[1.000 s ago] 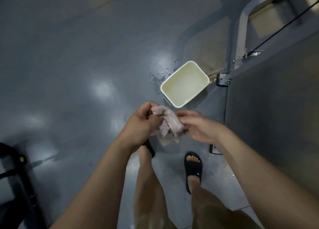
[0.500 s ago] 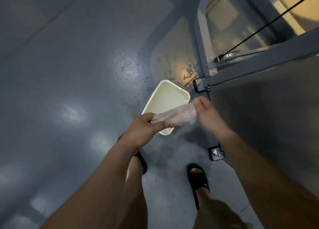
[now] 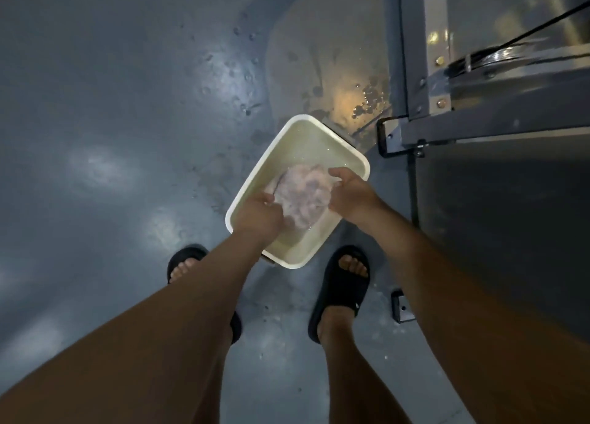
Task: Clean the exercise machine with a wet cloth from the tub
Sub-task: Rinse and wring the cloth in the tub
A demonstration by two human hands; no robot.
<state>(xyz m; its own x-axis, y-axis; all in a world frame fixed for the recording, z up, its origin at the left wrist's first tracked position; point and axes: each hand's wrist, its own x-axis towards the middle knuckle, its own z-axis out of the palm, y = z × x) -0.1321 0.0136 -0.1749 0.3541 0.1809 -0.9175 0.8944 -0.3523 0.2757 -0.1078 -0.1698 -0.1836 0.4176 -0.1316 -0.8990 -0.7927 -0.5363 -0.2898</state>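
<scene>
A person bends over a white tub [image 3: 311, 146] of water standing on the grey floor [image 3: 105, 110], both hands working a pale pink cloth [image 3: 303, 190] inside it. The left hand [image 3: 258, 216] curls its fingers round the cloth's near-left edge; the right hand [image 3: 349, 197] grips its far-right side. The cloth lies bunched between them, in the tub's middle. The tub's far corner sits near the grey steel frame of the exercise machine [image 3: 412, 56], whose pulley [image 3: 498, 59] and black cable [image 3: 526, 31] show at the upper right. Water drops [image 3: 367, 101] glint on the floor between tub and frame. Black sandals [image 3: 341, 289] flank the tub's near end.
</scene>
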